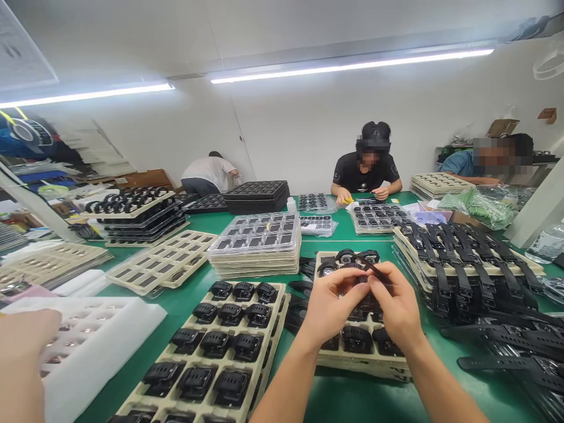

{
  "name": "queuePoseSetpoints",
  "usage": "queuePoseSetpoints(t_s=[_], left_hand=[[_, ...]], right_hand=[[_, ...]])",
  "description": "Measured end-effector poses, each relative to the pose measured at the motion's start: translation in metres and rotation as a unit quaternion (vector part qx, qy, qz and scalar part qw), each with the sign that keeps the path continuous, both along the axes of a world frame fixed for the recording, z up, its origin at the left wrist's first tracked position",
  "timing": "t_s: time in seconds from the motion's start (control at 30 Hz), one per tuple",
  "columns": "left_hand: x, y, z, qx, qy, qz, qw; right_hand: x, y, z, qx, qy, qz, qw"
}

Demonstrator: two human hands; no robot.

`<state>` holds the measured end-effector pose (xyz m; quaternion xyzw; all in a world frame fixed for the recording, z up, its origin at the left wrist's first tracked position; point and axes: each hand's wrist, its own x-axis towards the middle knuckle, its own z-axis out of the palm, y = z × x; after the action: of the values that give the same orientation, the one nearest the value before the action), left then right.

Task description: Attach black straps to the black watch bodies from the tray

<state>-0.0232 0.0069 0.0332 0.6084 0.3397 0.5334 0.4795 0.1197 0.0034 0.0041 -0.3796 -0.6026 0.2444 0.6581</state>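
Already well into the batch, left hand (328, 305) and right hand (396, 308) together pinch 1 black watch strap (373, 269) above a part-filled tray (352, 358), while the near tray (264, 352) sits nearly full

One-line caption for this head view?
Both hands, left hand and right hand, pinch a black strap over a beige tray of watch cases on a green table.

Hidden between the fingers
The watch part (365, 281) is mostly covered by both hands' fingertips (358, 292); its shape is unclear.
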Motion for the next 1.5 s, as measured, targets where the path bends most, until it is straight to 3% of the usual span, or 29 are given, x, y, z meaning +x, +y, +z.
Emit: queuePoseSetpoints(t_s=[0.2,0.33,0.5,0.7,0.93,1.1,1.2,1.37,1.5], left_hand=[[0.002,-0.003,0.001,-0.024,-0.018,-0.026,0.999],[0.003,-0.003,-0.002,-0.031,-0.045,-0.077,0.996],[-0.001,-0.007,0.0,0.01,0.036,-0.062,0.997],[-0.005,-0.012,0.005,0.089,0.141,-0.047,0.985],[0.001,-0.01,-0.01,0.056,0.037,-0.022,0.997],[0.004,-0.013,-0.01,0.041,0.009,-0.016,0.999],[0.006,-0.013,-0.007,0.044,-0.002,-0.017,0.999],[-0.003,-0.009,-0.008,0.058,-0.001,0.005,0.998],[-0.001,-0.004,-0.006,0.092,0.029,0.07,0.993]], right_hand=[[0.012,-0.002,0.0,0.03,-0.018,0.0,0.999],[0.015,-0.004,-0.001,0.104,-0.116,-0.032,0.987],[0.015,-0.008,0.006,0.171,-0.118,-0.054,0.977],[0.013,-0.011,0.008,0.141,-0.092,-0.079,0.983],[0.004,-0.015,0.002,0.127,-0.012,-0.085,0.988],[0.0,-0.015,0.002,0.162,0.028,-0.08,0.983],[0.004,-0.016,0.003,0.18,0.012,-0.07,0.981],[0.012,-0.008,0.003,0.131,-0.011,0.01,0.991],[0.0,-0.006,0.015,0.123,-0.021,-0.015,0.992]])
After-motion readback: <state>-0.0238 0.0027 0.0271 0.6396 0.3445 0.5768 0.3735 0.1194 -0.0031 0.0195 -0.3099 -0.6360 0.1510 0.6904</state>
